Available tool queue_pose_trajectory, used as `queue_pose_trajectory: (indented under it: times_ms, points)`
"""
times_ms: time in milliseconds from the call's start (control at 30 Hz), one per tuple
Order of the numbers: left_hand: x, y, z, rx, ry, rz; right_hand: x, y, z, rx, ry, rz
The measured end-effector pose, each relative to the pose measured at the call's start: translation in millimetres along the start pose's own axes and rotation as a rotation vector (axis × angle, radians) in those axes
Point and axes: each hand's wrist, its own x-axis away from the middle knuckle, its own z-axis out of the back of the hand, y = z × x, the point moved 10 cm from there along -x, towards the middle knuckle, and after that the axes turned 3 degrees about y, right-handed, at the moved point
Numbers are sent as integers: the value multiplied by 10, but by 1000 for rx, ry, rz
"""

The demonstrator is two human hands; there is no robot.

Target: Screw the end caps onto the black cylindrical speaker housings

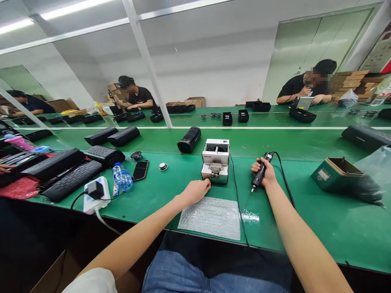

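Blue jeans (183,270) are closest, down below the white machine (215,160). The machine sits on a green table (305,219), out past the jeans. A sheet of bubble wrap (210,217) lies flat just in front of the machine.

The left hand (195,192) is at the machine's front left corner. Its fingers are curled in and close together. I can't tell if they pinch something tiny.

The right hand (266,173) is to the right of the machine, up off the table. Its fingers are wrapped around a black power screwdriver (259,174), and they hold it tight. The screwdriver's tip points down. A black cord (282,175) comes out of its top end.

Left of the machine there is a small round silver part (163,166), then a phone (141,170) and a plastic water bottle (122,179) farther along. A white power strip (97,199) is farther left still. A black speaker box (189,140) is behind the machine, a bit to its left. A green tin (334,175) stands far to its right, next to a see-through bag (374,173). Way behind the machine, one person (142,97) sits off to the left and another person (293,90) sits off to the right.
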Motion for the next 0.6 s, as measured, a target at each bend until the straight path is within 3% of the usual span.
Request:
queue_pose_trajectory:
  times_ms: [100,267,333,367,400,467,600]
  points:
    - [-145,360,149,52,81,-58,16,18,10,-5,20,-12]
    - [-849,1016,566,89,262,-140,66,-13,-16,38,32,8]
    - [-921,1209,653,74,261,-147,74,-33,-59,66,30,18]
    - [-840,1277,639,58,227,-152,79,-34,-86,81,31,20]
    - [-676,1308,571,35,166,-157,90,-29,-112,94,34,20]
    - [-110,1216,267,-25,-54,-138,150,-9,-150,114,52,18]
    - [1684,532,-543,-158,-741,57,292,-71,-151,139,62,59]
